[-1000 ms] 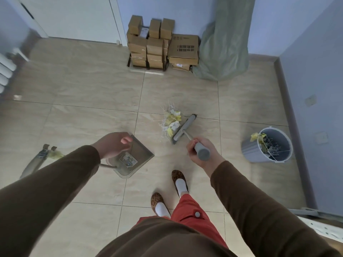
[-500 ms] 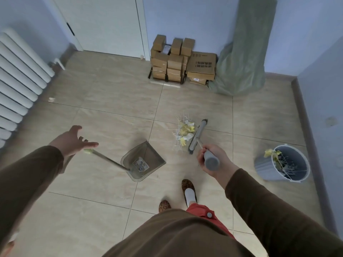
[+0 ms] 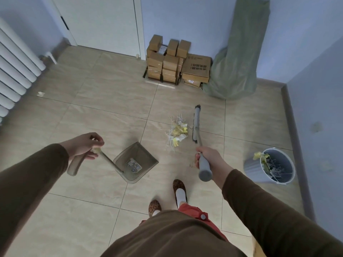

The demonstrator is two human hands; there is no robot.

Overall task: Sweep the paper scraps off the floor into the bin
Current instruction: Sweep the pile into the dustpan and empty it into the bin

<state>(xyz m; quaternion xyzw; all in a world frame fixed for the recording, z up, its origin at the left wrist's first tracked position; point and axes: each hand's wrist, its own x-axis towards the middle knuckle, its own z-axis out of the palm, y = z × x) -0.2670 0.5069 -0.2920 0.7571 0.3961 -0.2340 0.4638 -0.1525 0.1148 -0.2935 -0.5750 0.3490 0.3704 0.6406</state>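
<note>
My right hand (image 3: 206,160) grips the broom (image 3: 196,125); my left (image 3: 84,145) holds the dustpan (image 3: 137,162) handle. Scraps (image 3: 176,132) lie piled at 12 o'clock, unswept. The bin (image 3: 272,167) at 3 o'clock already holds some.

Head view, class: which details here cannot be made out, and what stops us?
- Bin contents: its rim hides everything below the top scraps.
- Dustpan label: too small to read.
- Broom bristles: under the head, facing the floor.
- Radiator: cut by the left edge.
</note>
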